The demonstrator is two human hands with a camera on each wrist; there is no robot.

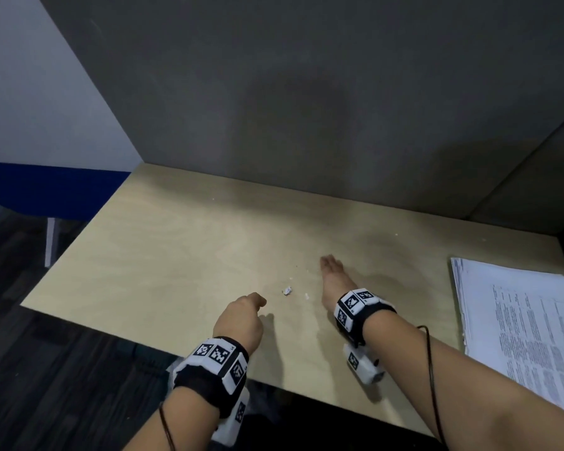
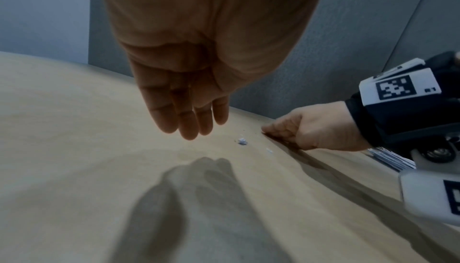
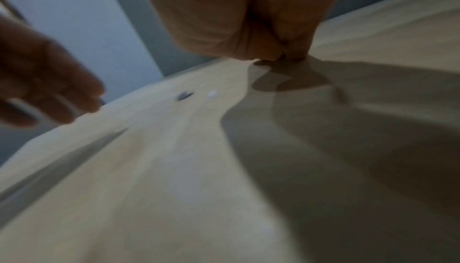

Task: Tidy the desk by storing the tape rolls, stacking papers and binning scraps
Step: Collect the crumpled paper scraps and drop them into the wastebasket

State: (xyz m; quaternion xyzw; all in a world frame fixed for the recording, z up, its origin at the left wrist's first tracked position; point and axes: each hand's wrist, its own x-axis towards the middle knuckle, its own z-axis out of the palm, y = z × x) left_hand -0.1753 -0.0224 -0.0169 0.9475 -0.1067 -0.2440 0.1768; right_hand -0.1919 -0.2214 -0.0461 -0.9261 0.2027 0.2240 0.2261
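A pale wooden desk (image 1: 176,242) meets grey partition walls. Near its front edge lies a crumpled paper scrap (image 1: 287,290), flanked by smaller crumbs. Our left hand (image 1: 241,317) hovers just beside it, fingers loose and empty; our right hand (image 1: 334,278) rests edge-on, fingers straight. We should sweep crumbs leftward gently, cupping at the edge. The papers (image 1: 518,323) sit stacked toward the right edge

No words or numbers are legible anywhere. The stack of papers (image 1: 521,323) carries printed lines too small to read. The wristbands (image 1: 358,304) show only black-and-white square marker patterns.
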